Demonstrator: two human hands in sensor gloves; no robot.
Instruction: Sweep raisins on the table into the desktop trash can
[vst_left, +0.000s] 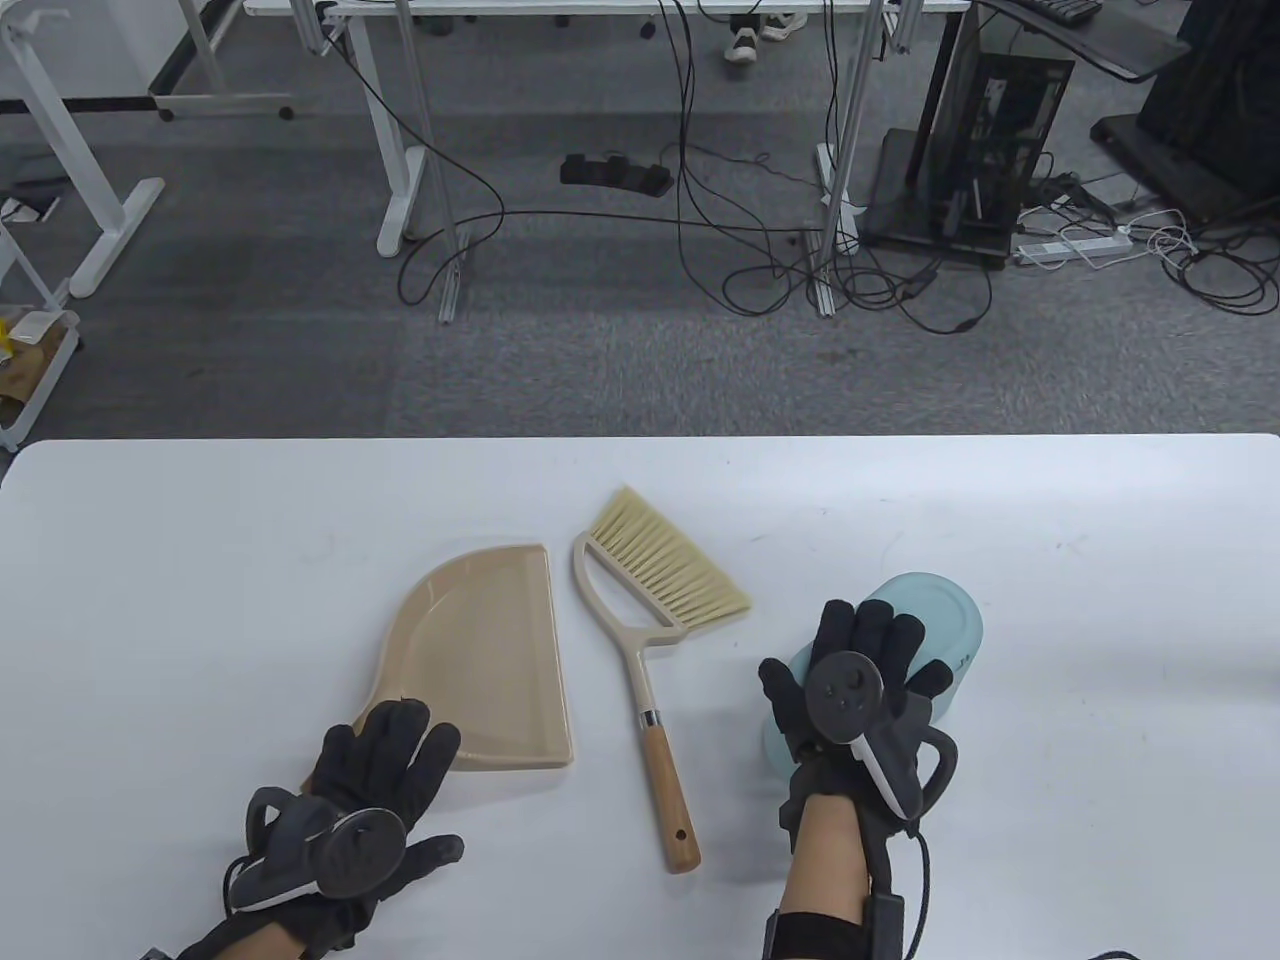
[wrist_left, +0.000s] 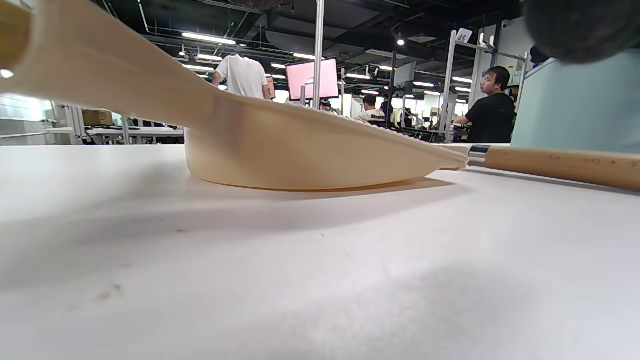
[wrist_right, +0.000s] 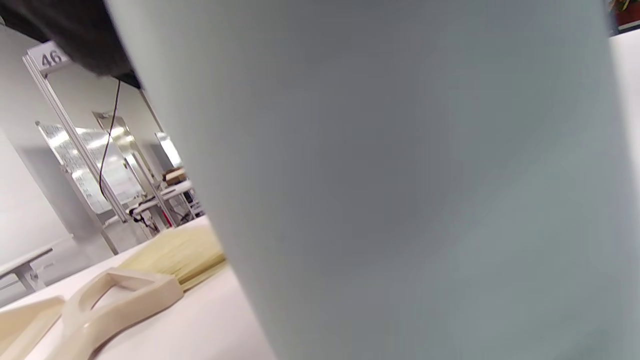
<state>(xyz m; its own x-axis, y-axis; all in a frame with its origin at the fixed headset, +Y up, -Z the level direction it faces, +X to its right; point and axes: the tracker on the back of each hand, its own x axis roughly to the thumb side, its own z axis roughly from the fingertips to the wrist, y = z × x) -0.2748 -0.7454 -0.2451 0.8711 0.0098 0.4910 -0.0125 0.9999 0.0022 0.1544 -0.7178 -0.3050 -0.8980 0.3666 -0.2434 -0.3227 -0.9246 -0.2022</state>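
A light blue desktop trash can (vst_left: 940, 615) stands at the table's right; its wall fills the right wrist view (wrist_right: 400, 190). My right hand (vst_left: 850, 650) grips it from the near side, fingers over its wall and thumb on its left. A beige dustpan (vst_left: 485, 640) lies left of centre, seen side-on in the left wrist view (wrist_left: 300, 145). My left hand (vst_left: 400, 740) rests with fingers spread over the dustpan's handle end, which it hides. A brush (vst_left: 650, 700) with pale bristles and a wooden handle lies between dustpan and can. I see no raisins.
The white table (vst_left: 200, 560) ends at a far edge near mid-frame, with grey floor, desk legs and cables beyond. The brush's wooden handle (wrist_left: 560, 165) lies close to the dustpan's right edge.
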